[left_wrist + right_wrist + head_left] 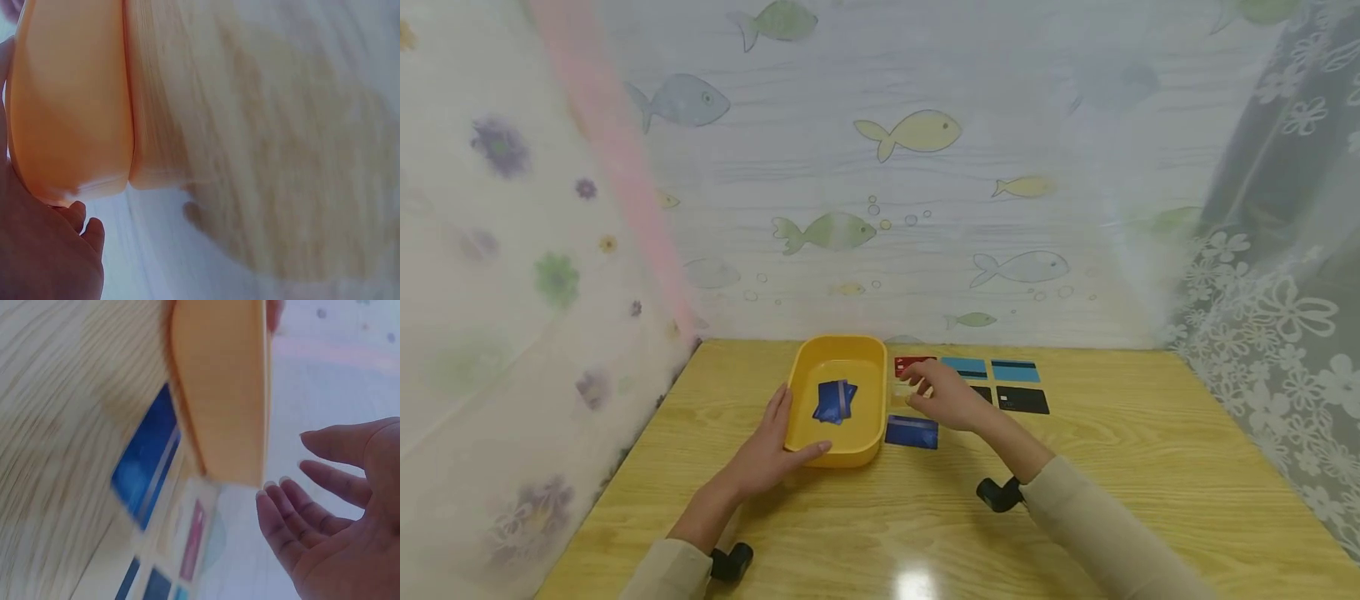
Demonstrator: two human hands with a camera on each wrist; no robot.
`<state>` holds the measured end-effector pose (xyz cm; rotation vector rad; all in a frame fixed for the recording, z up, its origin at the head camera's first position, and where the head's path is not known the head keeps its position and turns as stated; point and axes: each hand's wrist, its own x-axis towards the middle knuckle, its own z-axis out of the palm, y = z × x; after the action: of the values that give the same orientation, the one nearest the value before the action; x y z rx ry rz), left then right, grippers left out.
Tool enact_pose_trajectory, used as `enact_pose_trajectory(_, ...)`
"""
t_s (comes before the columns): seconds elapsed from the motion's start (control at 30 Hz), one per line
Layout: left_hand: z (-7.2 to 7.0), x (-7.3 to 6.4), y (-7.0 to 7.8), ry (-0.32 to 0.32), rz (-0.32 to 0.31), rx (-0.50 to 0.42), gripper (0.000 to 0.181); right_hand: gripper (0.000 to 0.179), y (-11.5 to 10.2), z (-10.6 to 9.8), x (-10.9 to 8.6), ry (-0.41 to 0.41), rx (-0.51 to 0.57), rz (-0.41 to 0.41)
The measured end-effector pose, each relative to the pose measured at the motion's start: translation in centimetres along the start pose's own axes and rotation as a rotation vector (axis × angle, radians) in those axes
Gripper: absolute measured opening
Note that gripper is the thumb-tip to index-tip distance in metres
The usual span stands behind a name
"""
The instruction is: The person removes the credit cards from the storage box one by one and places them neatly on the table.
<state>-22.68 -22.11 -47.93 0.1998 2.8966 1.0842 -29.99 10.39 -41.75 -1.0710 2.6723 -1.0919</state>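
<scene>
My left hand point(763, 454) grips a yellow plastic tub point(797, 358), thumb over the near rim and fingers along its left side. Inside the tub lie overlapping dark blue cards point(833, 402). Just right of the tub, my right hand point(951, 398) hovers over the laid-out cards with loosely bent fingers and holds nothing. Nearest to it are a red card point(910, 363), partly covered, a blue card point(912, 432) with a grey stripe, and a black card point(982, 392) half hidden by the hand. A pale shape under the fingers is unclear.
Two light blue cards with dark stripes, one in the middle point(973, 367) and one at the right point(1015, 372), lie in the back row. Another black card point(1022, 400) lies in front. The wooden table point(850, 525) meets a fish-patterned curtain point(850, 183) behind.
</scene>
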Motion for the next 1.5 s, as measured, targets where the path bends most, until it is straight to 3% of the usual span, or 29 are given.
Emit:
enact_pose_trajectory(0.3,-0.1,0.1,-0.1,-0.005,-0.023,0.0,0.127,0.047,-2.3,2.9,3.5,-0.016,0.059,0.005)
enact_pose_trajectory(0.47,-0.1,0.2,-0.1,-0.001,-0.005,0.001,0.126,0.05,-3.3,4.2,4.9,-0.048,0.091,0.031)
enact_pose_trajectory(0.7,-0.3,0.2,-0.1,-0.009,0.004,0.005,0.123,0.067,-4.7,6.4,7.2,-0.089,0.072,0.136)
enact_pose_trajectory(0.93,-0.3,0.1,-0.1,0.001,0.014,0.013,0.122,0.086,-4.6,9.2,9.3,-0.053,0.034,0.298)
enact_pose_trajectory(1.1,-0.2,0.3,0.2,-0.007,0.024,-0.002,0.123,0.087,-3.9,10.6,10.2,-0.054,-0.054,0.353)
enact_pose_trajectory(1.23,-0.1,0.4,0.3,-0.009,0.02,0.002,0.124,0.087,-3.5,11.1,10.5,-0.032,-0.044,0.406)
enact_pose_trajectory(1.5,0.0,0.2,0.1,-0.006,0.012,0.004,0.124,0.086,-3.4,11.8,10.7,-0.017,-0.061,0.418)
